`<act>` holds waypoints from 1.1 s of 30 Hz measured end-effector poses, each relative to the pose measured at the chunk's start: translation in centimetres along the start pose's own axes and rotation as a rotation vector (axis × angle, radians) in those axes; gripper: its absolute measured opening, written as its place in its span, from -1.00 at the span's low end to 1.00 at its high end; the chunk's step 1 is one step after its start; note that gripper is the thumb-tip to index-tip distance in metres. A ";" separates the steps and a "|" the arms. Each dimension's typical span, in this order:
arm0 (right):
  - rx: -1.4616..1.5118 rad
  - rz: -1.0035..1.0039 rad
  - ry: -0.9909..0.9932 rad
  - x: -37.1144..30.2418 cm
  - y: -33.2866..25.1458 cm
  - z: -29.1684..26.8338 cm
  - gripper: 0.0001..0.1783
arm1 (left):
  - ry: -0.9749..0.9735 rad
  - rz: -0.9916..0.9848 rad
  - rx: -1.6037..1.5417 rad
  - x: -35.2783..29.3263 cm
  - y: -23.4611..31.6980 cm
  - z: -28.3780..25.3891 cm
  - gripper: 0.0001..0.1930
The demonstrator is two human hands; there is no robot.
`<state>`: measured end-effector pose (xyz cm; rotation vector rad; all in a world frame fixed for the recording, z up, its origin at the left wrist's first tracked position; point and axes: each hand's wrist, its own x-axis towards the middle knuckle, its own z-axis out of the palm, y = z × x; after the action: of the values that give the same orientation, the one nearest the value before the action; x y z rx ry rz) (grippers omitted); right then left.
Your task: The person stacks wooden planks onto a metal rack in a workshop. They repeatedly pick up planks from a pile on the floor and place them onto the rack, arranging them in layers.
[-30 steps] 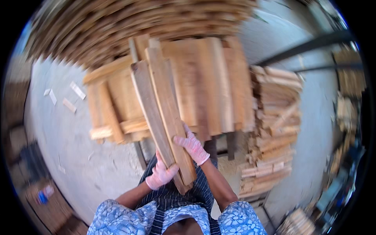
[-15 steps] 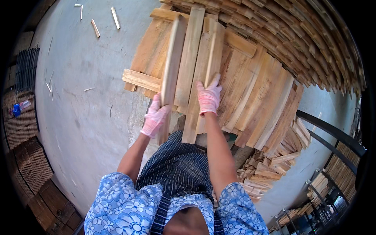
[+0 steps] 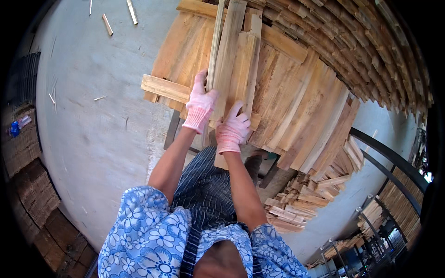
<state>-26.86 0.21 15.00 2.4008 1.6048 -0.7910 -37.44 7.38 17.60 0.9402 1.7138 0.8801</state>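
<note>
Both my hands wear pale pink knit gloves. A thin wooden plank [image 3: 215,51], seen mostly edge-on, rises from my left hand [image 3: 201,104], whose fingers are closed around its near part. Just right of it lies another long plank [image 3: 230,46]. My right hand [image 3: 233,127] is curled over the near part of a lighter plank [image 3: 243,65], its fingertips partly hidden. These planks lie on a wide layer of boards [image 3: 296,111] set side by side. A crosswise batten [image 3: 165,88] shows left of my left hand.
Tall stacks of wooden strips [image 3: 352,51] curve along the far right. Short offcuts [image 3: 301,204] are heaped below the boards' right end. A black metal bar [image 3: 389,155] stands at the right. Loose slivers [image 3: 107,24] lie on the grey floor [image 3: 102,139].
My left hand has moved up and right, bringing its plank closer to the others and turning it edge-on. My right hand has slid down and left toward the near plank ends, its fingers now curled.
</note>
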 end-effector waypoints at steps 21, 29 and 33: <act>-0.174 0.052 0.216 7.6 34.4 -3.2 0.05 | 0.136 0.025 0.987 -0.2 -2.3 14.2 -0.04; -0.028 -0.234 0.142 8.6 39.1 -7.2 -0.09 | -0.013 -0.011 0.042 -5.7 2.0 6.9 -0.01; -0.169 -0.378 0.063 11.5 40.3 -15.1 -0.13 | 0.048 0.201 0.136 -5.6 -4.1 5.0 -0.03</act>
<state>17.70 -1.25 15.51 2.0542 2.0942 -0.6064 -32.12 1.31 14.86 1.2080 1.7585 0.9307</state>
